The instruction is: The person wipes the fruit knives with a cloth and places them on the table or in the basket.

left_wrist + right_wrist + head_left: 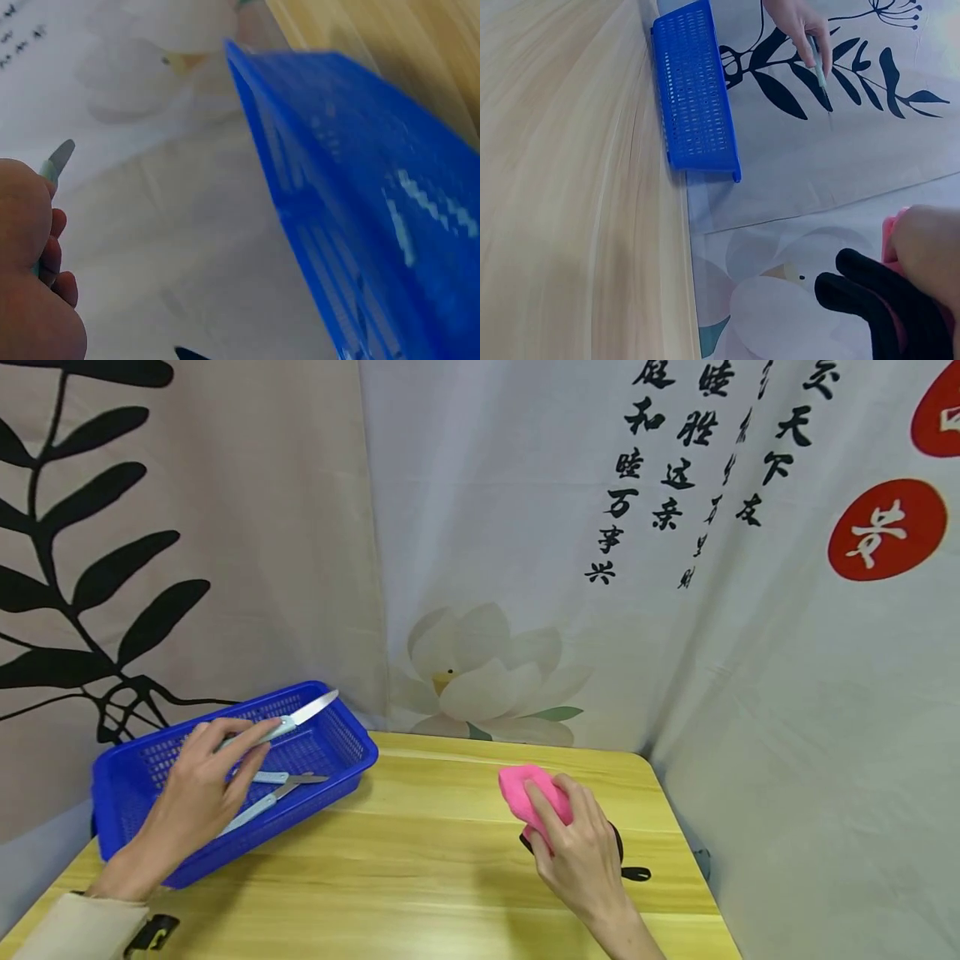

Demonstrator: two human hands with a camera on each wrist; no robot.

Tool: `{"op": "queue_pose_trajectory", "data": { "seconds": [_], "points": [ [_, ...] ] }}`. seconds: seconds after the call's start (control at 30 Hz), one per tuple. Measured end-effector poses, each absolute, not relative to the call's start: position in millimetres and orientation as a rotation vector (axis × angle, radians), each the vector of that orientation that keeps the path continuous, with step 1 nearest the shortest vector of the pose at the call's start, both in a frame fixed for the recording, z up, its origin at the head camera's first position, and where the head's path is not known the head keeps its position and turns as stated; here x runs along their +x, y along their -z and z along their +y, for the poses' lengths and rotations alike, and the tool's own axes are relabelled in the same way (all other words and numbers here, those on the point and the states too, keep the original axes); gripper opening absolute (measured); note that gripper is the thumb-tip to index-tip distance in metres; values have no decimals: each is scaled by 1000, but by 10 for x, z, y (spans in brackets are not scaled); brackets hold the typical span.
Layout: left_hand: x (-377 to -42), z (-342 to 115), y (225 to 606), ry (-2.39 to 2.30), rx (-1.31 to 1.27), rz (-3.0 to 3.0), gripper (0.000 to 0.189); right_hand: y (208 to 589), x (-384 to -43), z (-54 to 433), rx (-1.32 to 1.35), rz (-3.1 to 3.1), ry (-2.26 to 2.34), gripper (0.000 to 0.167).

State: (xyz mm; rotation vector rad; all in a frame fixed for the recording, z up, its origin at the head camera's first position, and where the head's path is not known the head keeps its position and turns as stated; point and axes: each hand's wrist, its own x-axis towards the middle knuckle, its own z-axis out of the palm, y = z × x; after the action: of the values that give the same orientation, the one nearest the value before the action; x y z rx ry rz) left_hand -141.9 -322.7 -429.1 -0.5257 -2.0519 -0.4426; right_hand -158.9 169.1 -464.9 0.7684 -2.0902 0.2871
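My left hand [213, 777] pinches a knife with a pale blue handle [277, 729] and a bare blade pointing up to the right. It is above the blue basket [112, 777], and the left wrist view shows the same knife [61, 156] beyond the fingers. Inside the basket lie more pale-handled knives [258, 808], partly hidden by the hand. My right hand [585, 852] grips a bright pink cloth [525, 789] over the right part of the table. Black straps [636, 874] show beside that hand; in the right wrist view they hang near the pink cloth [889, 238].
The basket stands at the left of the wooden table [420, 860], near its back edge. Behind the table hangs a printed curtain [487, 527] with a flower, leaves and writing. A black and yellow tag [153, 933] is by the left sleeve.
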Motion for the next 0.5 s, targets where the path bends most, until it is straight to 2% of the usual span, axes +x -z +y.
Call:
{"op": "queue_pose_trajectory", "data": {
  "seconds": [0.23, 0.4, 0.5],
  "points": [
    [-1638, -3676, 4355, 385, -503, -2128, 71, 4679, -1586, 1766, 761, -2096, -285, 68],
    [-1755, -3928, 4478, 371, -468, -2200, 29, 4694, -1593, 1799, 758, -2093, -284, 66],
    [-1812, -4045, 4550, 340, -453, -2223, 26, 4706, -1593, 1821, 755, -2097, -277, 64]
  ]
}}
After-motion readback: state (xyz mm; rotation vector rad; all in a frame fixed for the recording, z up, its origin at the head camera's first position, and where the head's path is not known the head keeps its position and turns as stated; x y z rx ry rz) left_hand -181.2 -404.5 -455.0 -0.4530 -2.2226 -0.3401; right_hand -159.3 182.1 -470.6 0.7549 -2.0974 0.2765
